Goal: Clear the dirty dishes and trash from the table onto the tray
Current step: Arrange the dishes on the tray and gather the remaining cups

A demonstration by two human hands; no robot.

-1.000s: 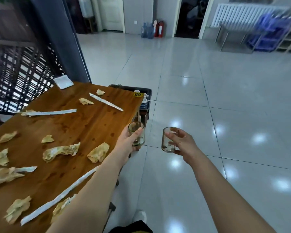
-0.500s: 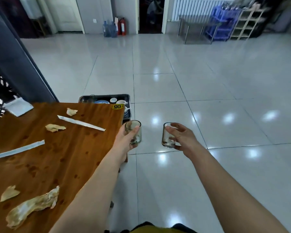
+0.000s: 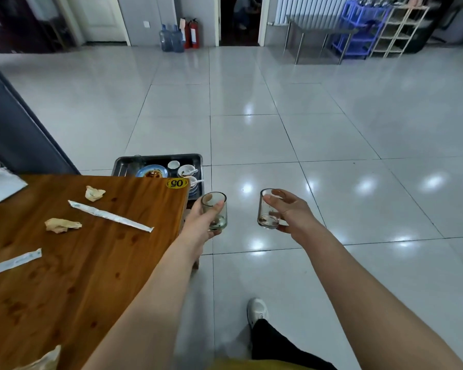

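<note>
Your left hand (image 3: 199,225) was wrapped round a small clear drinking glass (image 3: 214,209) with dark dregs at its bottom, thumb across the near wall and fingers curled behind. Your right hand (image 3: 292,213) clamped a second clear glass (image 3: 268,209), streaked with brownish residue, between thumb and curled fingers. Both glasses stood upright, probably so the dregs stayed in. You held them well apart from each other over the glossy tiled floor (image 3: 332,156), just past the corner of the brown wooden table (image 3: 91,263).

The dark rectangular metal tray (image 3: 158,157) sat low beyond the table's far edge, partly hidden behind the corner that bears the yellow oval sticker (image 3: 176,183). It already carried a blue-rimmed plate (image 3: 145,172) and several small white cups (image 3: 173,164) crowded towards its right half. The left half looked freer, so that seemed the likelier place for the glasses.

You appeared to be partway through carrying the glasses to the tray. Neither had reached it, and both would need lowering past the table corner without knocking the crockery.

The trash was not yet cleared. Two crumpled beige tissues (image 3: 94,193) and a long white paper chopstick sleeve (image 3: 110,216) lay on the tabletop, with another sleeve nearer the left edge.
</note>
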